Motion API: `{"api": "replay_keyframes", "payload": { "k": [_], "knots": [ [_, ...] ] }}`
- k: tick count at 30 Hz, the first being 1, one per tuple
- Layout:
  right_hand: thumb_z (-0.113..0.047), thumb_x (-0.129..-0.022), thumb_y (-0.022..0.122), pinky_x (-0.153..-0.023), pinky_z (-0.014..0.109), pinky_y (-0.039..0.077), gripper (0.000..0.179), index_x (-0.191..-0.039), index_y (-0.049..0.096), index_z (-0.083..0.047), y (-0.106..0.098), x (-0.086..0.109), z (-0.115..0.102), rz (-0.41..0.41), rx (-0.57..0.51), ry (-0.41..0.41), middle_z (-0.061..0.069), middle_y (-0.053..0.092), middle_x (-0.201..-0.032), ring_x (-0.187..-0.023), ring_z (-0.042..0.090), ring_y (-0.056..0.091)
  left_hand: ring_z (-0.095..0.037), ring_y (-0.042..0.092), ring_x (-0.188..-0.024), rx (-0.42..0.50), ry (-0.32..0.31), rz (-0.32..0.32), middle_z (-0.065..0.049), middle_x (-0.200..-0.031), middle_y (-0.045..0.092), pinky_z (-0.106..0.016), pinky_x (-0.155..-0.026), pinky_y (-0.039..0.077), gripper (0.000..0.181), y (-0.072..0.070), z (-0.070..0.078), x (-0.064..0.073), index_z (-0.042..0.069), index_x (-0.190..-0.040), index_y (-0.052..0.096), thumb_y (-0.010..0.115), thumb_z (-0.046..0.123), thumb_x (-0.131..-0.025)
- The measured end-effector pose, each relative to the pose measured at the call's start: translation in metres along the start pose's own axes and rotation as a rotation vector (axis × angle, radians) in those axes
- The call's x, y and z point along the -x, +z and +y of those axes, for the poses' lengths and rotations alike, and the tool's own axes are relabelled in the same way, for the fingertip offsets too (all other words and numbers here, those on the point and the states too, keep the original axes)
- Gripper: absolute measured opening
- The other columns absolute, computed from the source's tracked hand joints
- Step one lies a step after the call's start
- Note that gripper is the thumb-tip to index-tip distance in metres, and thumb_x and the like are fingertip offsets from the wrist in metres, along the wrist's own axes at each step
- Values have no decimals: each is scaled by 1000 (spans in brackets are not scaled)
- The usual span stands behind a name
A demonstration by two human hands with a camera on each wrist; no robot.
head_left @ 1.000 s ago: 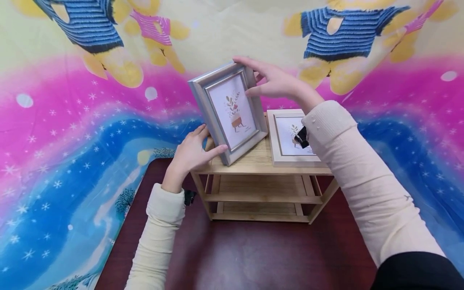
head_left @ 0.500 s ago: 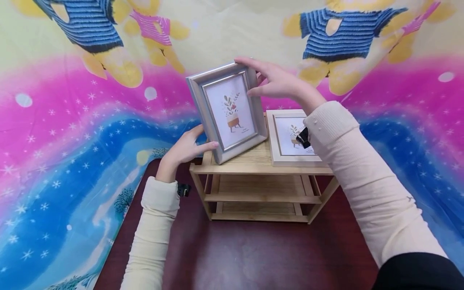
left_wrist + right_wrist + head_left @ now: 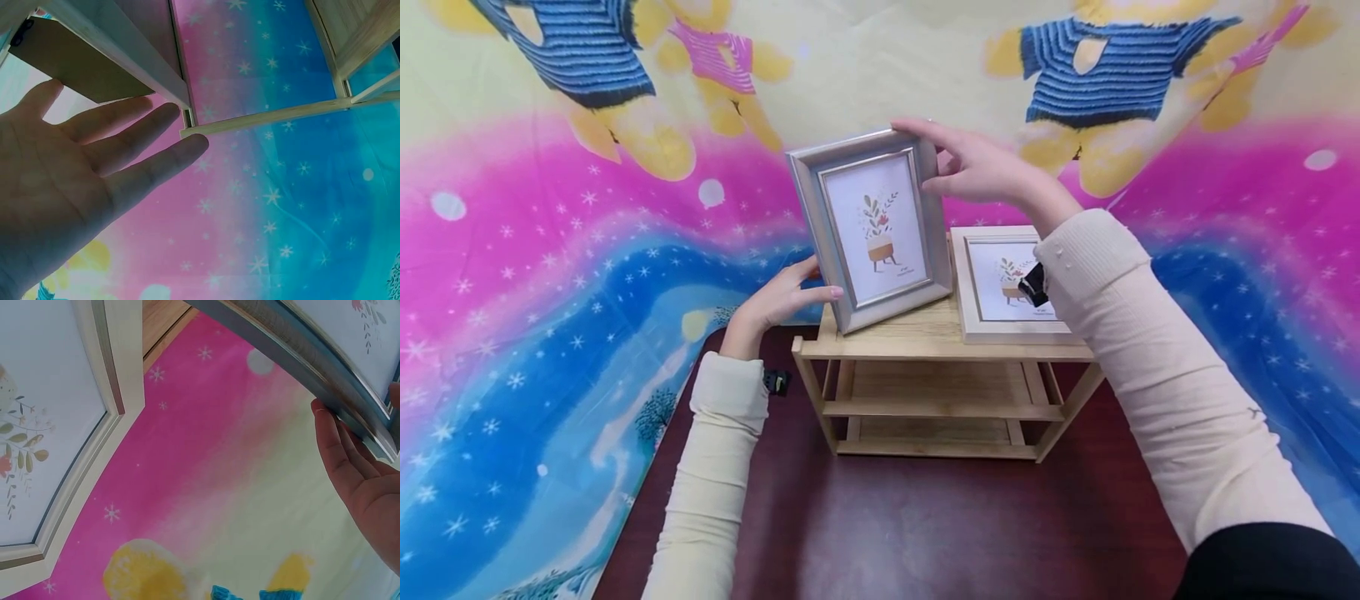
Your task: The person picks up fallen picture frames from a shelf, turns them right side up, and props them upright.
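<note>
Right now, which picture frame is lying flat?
The cream frame, on the right of the rack; the silver frame is tilted up, the right hand holding its upper corner.

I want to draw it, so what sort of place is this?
Maybe a small staged corner for filming, though I can't be sure: a colourful snowflake backdrop spreads behind a dark red table bearing a wooden rack.

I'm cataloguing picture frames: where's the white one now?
In the head view, the white frame rests atop the wooden rack, right of the silver frame, partly behind the right sleeve.
</note>
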State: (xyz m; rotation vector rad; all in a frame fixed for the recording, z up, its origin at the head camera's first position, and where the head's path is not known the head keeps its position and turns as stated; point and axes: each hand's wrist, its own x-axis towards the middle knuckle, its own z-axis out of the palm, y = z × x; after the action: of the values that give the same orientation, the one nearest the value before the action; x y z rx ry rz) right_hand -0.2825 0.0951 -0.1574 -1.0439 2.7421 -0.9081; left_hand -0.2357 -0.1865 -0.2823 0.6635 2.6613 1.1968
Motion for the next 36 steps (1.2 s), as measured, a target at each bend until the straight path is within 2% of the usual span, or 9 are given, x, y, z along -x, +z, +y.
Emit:
{"api": "replay_keyframes", "payload": {
  "k": [6,17,20,23,26,29,34,36],
  "knots": [
    [3,-88,48,-85,41,45,78,-145,14,-38,-1,-1,4,3,11,2,6,29,-145,-113,34,47,-28,32,-129,25,18,-19,-15,-141,35,-47,-102,28,75,-2,2,-3,11,-144,24,55,39,-82],
    [4,-88,47,-90,42,42,78,-145,14,-38,-2,-3,5,10,14,-8,1,22,-149,-117,33,43,-28,27,-131,-25,-3,-33,-15,-143,31,-46,-104,26,72,-10,4,-4,9,-145,23,53,34,-84],
    [5,-88,47,-88,40,44,78,-145,14,-39,-1,-3,4,10,18,-15,4,26,-147,-116,32,45,-29,27,-131,-8,-2,-32,-16,-144,30,-47,-104,26,72,-10,2,-3,7,-145,22,52,32,-85],
    [6,-88,47,-81,38,47,79,-145,14,-38,0,-1,4,12,28,-27,6,28,-145,-114,31,47,-29,30,-130,12,18,-8,-17,-142,33,-47,-103,28,70,-9,-2,-1,7,-144,23,52,32,-85],
    [7,-88,47,-73,37,49,80,-145,14,-38,1,0,4,22,51,-46,6,28,-146,-112,31,49,-28,36,-126,29,67,66,-16,-138,39,-46,-100,32,70,-5,-8,2,9,-145,24,55,33,-86],
    [6,-88,48,-75,36,50,80,-145,13,-37,2,2,5,40,56,-48,6,27,-146,-112,31,50,-27,46,-117,87,122,193,-16,-130,48,-43,-95,38,66,2,-14,6,11,-142,31,61,28,-86],
    [5,-88,49,-82,36,49,78,-146,13,-34,5,4,9,85,-58,-11,13,37,-140,-108,30,54,-21,59,-91,159,219,431,-14,-104,63,-34,-80,47,47,16,-9,13,5,-124,55,69,16,-81],
    [5,-88,49,-79,37,50,77,-146,14,-33,6,5,10,101,-113,12,16,45,-132,-104,29,56,-18,60,-83,165,239,495,-14,-96,64,-30,-75,48,43,20,-7,14,2,-119,56,70,14,-80]
  ]
}}
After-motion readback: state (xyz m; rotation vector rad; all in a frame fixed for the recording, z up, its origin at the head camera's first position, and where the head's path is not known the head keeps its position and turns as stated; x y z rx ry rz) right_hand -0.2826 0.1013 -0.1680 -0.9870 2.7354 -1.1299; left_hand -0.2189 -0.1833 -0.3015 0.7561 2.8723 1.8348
